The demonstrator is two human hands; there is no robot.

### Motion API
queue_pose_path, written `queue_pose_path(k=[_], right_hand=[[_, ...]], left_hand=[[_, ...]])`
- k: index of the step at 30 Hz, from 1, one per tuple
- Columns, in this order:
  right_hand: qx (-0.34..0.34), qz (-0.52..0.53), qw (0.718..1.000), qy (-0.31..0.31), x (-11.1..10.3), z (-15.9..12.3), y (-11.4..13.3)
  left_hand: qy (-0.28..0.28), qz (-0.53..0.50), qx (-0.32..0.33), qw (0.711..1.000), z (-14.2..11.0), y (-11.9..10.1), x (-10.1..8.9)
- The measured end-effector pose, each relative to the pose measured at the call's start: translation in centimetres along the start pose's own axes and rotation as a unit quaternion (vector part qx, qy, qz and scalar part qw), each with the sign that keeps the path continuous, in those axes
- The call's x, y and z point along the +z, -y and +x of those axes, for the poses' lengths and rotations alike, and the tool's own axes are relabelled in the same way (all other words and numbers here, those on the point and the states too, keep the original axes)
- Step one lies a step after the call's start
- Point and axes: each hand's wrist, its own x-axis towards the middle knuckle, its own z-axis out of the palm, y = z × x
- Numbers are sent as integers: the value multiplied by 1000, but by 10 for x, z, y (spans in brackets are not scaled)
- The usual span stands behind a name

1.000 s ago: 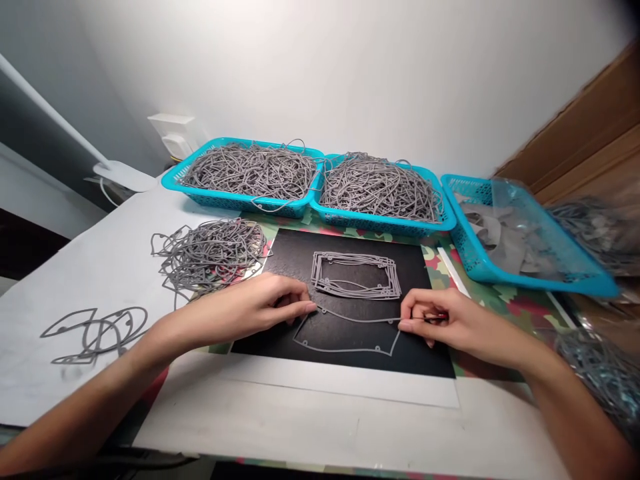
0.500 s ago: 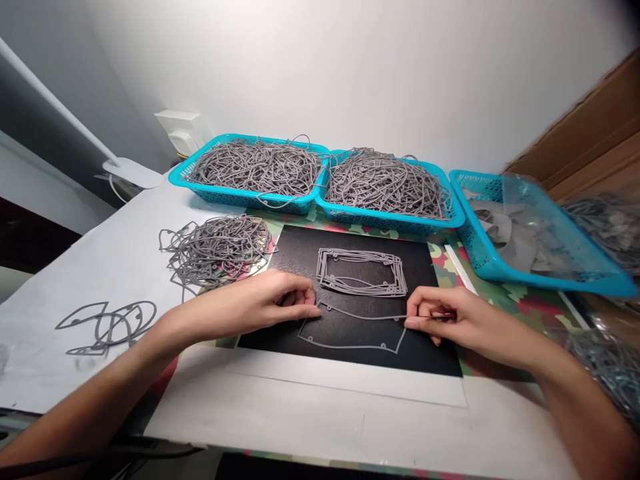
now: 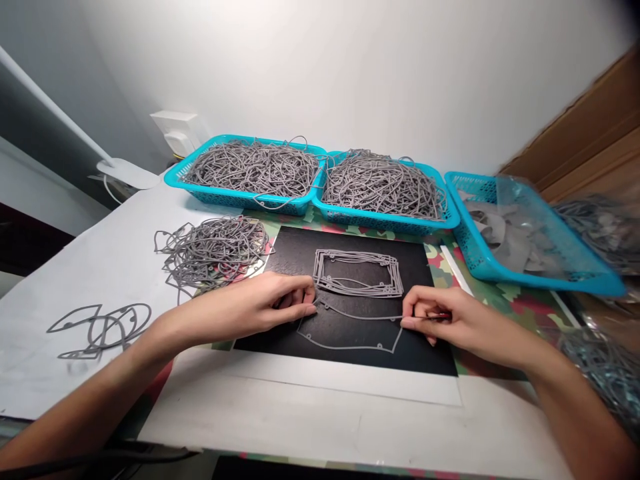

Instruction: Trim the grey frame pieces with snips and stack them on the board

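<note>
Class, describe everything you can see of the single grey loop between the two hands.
The grey loop is a thin, closed, roughly four-sided outline with wavy long edges, pointed corners and small round tabs along its strands. It looks like flexible rubber. It lies spread open on the black mat, on the near side of the stacked loops. The left hand pinches its far left corner; the right hand's fingertips meet its far right corner.
</note>
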Motion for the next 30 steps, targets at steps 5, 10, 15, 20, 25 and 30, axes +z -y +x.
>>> queue_pose_path(k=[5,10,15,20,25,30], right_hand=[[-80,14,992,-100,1,-6,2],[-128,-36,988,-78,-4,-15,5],[-132,-43,989,52,-4,-12,7],[-65,-45,996,-45,3,-5,6],[-48,-59,996,-38,12,0,0],[-62,-93,993,-37,13,1,-1]], left_hand=[[-107,-9,90,990,-2,-5,-1],[-76,24,153,985,-10,-6,-14],[22,62,132,989,-12,-2,-21],[-1,86,87,993,-9,-2,-13],[-3,91,79,993,-5,2,-2],[9,89,65,994,-4,3,0]])
